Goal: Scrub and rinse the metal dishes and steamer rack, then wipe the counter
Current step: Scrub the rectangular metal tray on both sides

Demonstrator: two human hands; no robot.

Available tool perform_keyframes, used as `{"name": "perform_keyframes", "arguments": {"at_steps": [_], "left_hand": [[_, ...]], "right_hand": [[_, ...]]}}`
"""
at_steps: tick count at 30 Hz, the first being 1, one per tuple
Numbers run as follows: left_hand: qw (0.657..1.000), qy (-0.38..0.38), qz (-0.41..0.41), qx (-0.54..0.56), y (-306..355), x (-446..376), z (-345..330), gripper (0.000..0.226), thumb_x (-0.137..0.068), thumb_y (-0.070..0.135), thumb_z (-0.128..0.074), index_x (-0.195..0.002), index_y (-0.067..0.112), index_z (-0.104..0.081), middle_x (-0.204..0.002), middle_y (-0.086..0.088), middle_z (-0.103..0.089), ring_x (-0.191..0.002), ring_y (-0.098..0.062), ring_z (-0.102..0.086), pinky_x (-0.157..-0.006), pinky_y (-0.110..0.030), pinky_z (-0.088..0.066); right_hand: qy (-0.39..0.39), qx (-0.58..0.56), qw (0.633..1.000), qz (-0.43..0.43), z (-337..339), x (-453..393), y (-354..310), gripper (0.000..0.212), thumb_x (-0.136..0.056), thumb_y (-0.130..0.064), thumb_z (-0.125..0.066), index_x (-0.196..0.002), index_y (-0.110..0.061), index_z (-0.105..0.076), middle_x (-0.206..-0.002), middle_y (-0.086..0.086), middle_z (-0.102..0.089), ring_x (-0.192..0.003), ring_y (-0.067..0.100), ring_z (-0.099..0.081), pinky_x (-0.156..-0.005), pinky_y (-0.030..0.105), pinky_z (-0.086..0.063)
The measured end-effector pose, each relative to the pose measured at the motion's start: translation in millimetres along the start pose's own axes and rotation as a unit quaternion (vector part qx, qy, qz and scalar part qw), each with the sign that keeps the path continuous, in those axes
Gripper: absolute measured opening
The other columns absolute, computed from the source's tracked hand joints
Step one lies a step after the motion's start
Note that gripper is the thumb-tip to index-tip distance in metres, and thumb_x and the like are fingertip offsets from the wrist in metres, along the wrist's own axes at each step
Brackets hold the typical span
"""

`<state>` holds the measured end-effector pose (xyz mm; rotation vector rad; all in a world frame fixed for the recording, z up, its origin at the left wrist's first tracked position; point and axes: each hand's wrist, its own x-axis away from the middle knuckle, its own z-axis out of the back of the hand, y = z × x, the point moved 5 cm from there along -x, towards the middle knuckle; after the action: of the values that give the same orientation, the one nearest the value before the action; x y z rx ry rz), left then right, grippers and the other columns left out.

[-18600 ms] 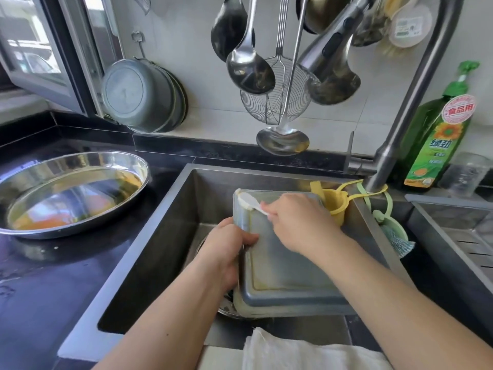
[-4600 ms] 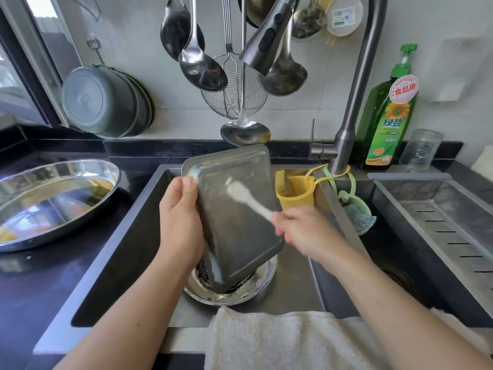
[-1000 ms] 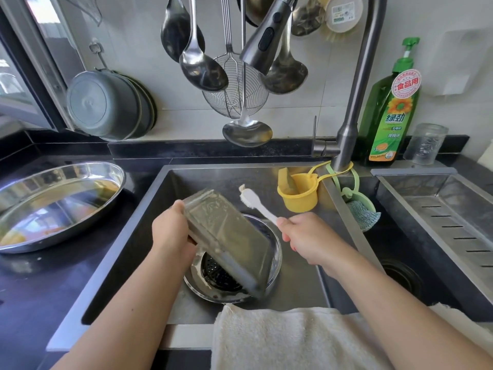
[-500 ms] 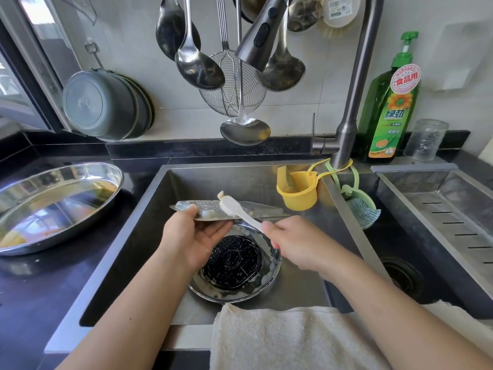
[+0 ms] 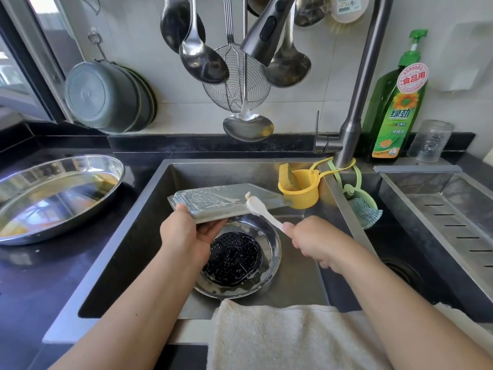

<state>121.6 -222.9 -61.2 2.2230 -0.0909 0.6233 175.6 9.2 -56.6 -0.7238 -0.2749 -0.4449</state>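
My left hand (image 5: 186, 236) grips a soapy rectangular metal tray (image 5: 221, 201) by its near left corner and holds it nearly flat above the sink (image 5: 149, 209). My right hand (image 5: 310, 240) grips the handle of a white brush (image 5: 262, 210). The brush head lies against the tray's near edge. Below the tray, a round metal dish (image 5: 270, 260) stands on the sink floor with the black perforated steamer rack (image 5: 232, 259) in it, both flecked with foam. A large oval metal dish (image 5: 53, 196) sits on the black counter (image 5: 32, 284) at the left.
The faucet (image 5: 354, 108) rises at the sink's back right, its spray head (image 5: 266, 30) hanging among ladles and a wire skimmer. A yellow cup (image 5: 300, 190), green soap bottle (image 5: 397, 108) and glass jar (image 5: 430, 141) stand nearby. A white towel (image 5: 288, 337) drapes over the front edge. A second basin (image 5: 440, 209) lies right.
My left hand has turned the tray from a steep tilt to nearly flat and raised it. The brush has come down from above the tray onto its near edge.
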Motion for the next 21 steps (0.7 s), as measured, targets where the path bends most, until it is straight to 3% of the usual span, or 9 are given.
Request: {"name": "perform_keyframes", "arguments": {"at_steps": [5,9,12,14,18,21], "left_hand": [[1.000,-0.021,-0.011,-0.014,4,-2,0,0.038,-0.112,0.026,-0.041,-0.144,0.005,-0.047,-0.110,-0.024,-0.069,-0.093,-0.041,-0.074,-0.089,-0.062,-0.059],[1.000,-0.013,-0.020,-0.019,14,12,3,0.039,-0.112,0.028,-0.043,-0.144,0.006,-0.047,-0.108,-0.022,-0.069,-0.090,-0.037,-0.073,-0.075,-0.053,-0.063],[0.999,-0.031,-0.023,-0.008,28,40,10,0.036,-0.109,0.036,-0.048,-0.128,0.005,-0.054,-0.106,-0.021,-0.072,-0.088,-0.036,-0.075,-0.072,-0.051,-0.064],[0.998,-0.051,-0.042,-0.010,41,61,20,0.035,-0.105,0.039,-0.057,-0.115,0.006,-0.058,-0.104,-0.019,-0.075,-0.091,-0.034,-0.076,-0.081,-0.051,-0.064],[0.997,-0.061,-0.053,-0.003,70,105,62,0.015,-0.101,0.012,-0.064,-0.111,0.001,-0.062,-0.110,-0.018,-0.075,-0.098,-0.031,-0.075,-0.084,-0.044,-0.062],[0.998,-0.017,-0.047,-0.030,87,129,114,0.021,-0.097,0.000,-0.063,-0.117,-0.004,-0.062,-0.110,-0.019,-0.070,-0.102,-0.032,-0.071,-0.075,-0.042,-0.064]], "right_hand": [[-0.024,-0.031,0.999,-0.036,7,3,3,0.041,-0.104,-0.047,-0.044,-0.080,-0.015,-0.050,-0.064,0.003,-0.042,-0.050,0.017,-0.030,-0.048,0.027,-0.025],[-0.082,-0.024,0.996,-0.014,5,21,-13,0.045,-0.104,-0.051,-0.042,-0.079,-0.015,-0.049,-0.060,0.000,-0.038,-0.048,0.015,-0.025,-0.049,0.026,-0.024],[-0.081,0.049,0.995,0.029,21,36,-28,0.046,-0.107,-0.048,-0.036,-0.077,-0.014,-0.047,-0.060,0.001,-0.040,-0.048,0.016,-0.027,-0.049,0.026,-0.028],[-0.070,0.102,0.990,0.068,33,58,-45,0.047,-0.108,-0.044,-0.033,-0.076,-0.013,-0.048,-0.064,0.005,-0.045,-0.048,0.018,-0.032,-0.051,0.027,-0.031],[-0.032,0.164,0.972,0.164,29,107,-75,0.053,-0.107,-0.049,-0.032,-0.084,-0.008,-0.058,-0.078,0.015,-0.059,-0.059,0.025,-0.050,-0.059,0.031,-0.039],[-0.048,0.183,0.955,0.229,-6,149,-83,0.046,-0.108,-0.044,-0.032,-0.088,-0.012,-0.059,-0.086,0.009,-0.060,-0.079,0.028,-0.056,-0.069,0.034,-0.044]]}}
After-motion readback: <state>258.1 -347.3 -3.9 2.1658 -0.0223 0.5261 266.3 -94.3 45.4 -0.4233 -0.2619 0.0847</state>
